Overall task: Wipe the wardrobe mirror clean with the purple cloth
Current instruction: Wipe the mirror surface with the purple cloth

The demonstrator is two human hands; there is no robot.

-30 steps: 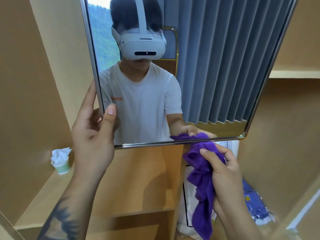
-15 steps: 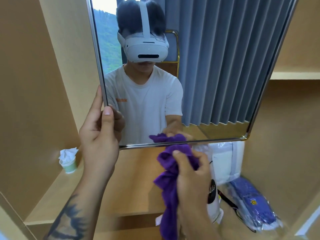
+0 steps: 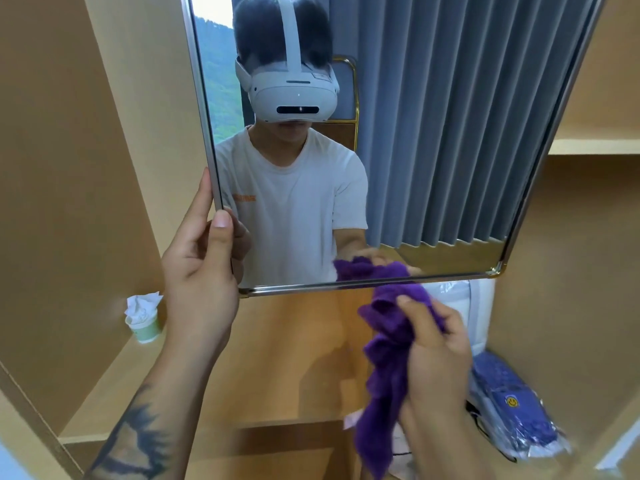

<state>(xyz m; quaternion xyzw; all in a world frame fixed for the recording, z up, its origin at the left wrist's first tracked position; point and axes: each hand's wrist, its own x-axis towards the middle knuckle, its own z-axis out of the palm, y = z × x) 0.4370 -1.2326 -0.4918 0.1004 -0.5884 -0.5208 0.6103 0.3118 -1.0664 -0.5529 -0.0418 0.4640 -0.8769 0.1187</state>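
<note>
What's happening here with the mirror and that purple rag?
A person is cleaning a wardrobe mirror. The left hand grips the mirror's lower left edge, steadying it. The right hand holds a bunched purple cloth, whose top presses at the mirror's bottom edge while the rest hangs down. A paper cup stuffed with tissue sits on the shelf to the left.
</note>
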